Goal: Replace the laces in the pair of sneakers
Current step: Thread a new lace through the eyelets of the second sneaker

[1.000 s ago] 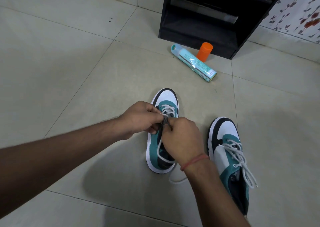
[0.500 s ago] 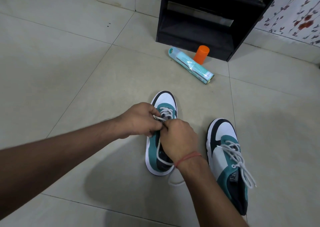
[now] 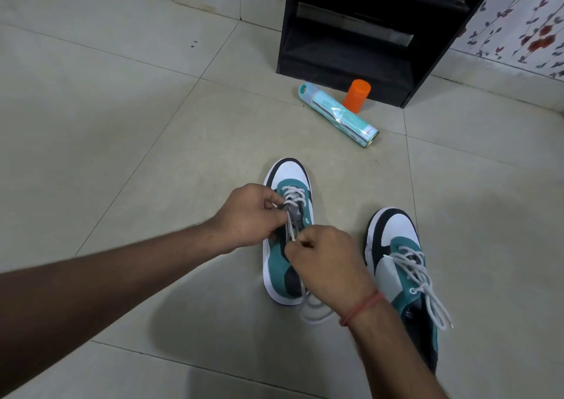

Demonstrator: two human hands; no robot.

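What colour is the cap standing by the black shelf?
Orange. The cap shows best in the head view, upright beside the lying teal can.

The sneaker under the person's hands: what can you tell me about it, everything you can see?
The left sneaker stands upright on the tiled floor, toe pointing away. It has a white toe, black trim, teal side panels and a white sole. A white lace crosses only its front eyelets. The left hand holds it at the tongue; the right hand pinches a lace strand, and loose lace trails by the heel.
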